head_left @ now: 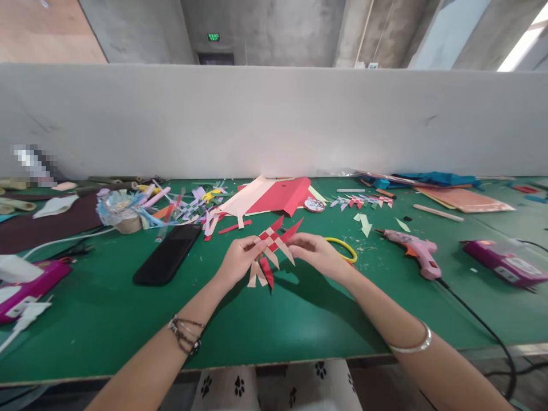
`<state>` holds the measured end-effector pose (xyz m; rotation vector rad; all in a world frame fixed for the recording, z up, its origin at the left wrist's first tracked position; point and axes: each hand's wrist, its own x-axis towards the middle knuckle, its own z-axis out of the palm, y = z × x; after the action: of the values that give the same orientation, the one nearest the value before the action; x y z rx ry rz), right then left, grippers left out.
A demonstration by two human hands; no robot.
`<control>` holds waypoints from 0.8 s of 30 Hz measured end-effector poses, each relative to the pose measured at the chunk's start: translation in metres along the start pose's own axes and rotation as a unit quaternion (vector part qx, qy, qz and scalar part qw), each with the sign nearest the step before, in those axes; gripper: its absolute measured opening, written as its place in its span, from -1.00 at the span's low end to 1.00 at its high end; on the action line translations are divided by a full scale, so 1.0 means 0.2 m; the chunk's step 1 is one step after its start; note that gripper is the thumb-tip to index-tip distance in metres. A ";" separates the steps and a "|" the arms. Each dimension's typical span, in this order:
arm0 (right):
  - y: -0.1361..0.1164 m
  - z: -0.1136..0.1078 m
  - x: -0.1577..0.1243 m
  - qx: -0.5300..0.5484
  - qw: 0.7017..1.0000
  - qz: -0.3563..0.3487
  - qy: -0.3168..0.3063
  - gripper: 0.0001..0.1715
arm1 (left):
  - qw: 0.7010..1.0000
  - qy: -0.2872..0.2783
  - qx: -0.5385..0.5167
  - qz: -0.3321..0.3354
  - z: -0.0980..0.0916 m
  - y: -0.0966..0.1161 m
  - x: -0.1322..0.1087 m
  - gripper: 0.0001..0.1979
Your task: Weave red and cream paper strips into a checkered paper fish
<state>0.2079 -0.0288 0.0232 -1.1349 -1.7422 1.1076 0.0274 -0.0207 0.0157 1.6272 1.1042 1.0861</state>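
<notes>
A woven paper fish (pixel 271 238) in red and pale pink is raised just above the green table, with a checkered body, pointed strip ends and a tail hanging below. My left hand (pixel 240 260) pinches it at its left side, thumb in front. At its right edge, the fingers of my right hand (pixel 314 254) are closed together on a strip. Behind my right hand lies a yellow loop handle (pixel 345 248), seemingly of scissors; my hand and the paper hide the rest. Beyond the fish, red cardstock (pixel 280 197) and pale pink paper (pixel 246 197) lie flat.
A black phone (pixel 168 255) lies to the left, near a raffia-wrapped pot (pixel 124 214) and purple woven scraps (pixel 197 205). Rightward are a pink glue gun (pixel 413 248) with a trailing cord, a purple power strip (pixel 505 261) and small woven fish (pixel 363 201). A white partition (pixel 274 120) stands behind.
</notes>
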 end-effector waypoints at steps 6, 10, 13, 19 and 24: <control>-0.02 0.02 -0.01 -0.010 0.999 0.020 0.026 -0.78 | 0.999 -0.009 -0.040 -0.020 0.01 -0.03 0.01 -0.62; 0.00 0.01 0.00 -0.030 0.998 0.023 0.045 -0.78 | 0.999 0.019 -0.028 -0.024 0.00 -0.02 0.02 -0.65; 0.01 0.01 0.00 -0.041 0.998 0.015 0.047 -0.78 | 0.999 0.038 0.010 -0.010 0.00 -0.01 0.01 -0.70; 0.01 0.02 -0.01 -0.019 0.999 0.040 0.025 -0.79 | 0.997 0.060 0.051 0.017 -0.01 0.01 0.00 -0.73; 0.01 0.02 -0.01 -0.006 0.999 0.052 -0.008 -0.73 | 0.998 0.045 0.034 0.006 0.00 0.00 0.00 -0.71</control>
<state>0.2050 -0.0318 0.0200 -1.2389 -1.7211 1.1734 0.0264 -0.0210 0.0152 1.6536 1.2032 1.1497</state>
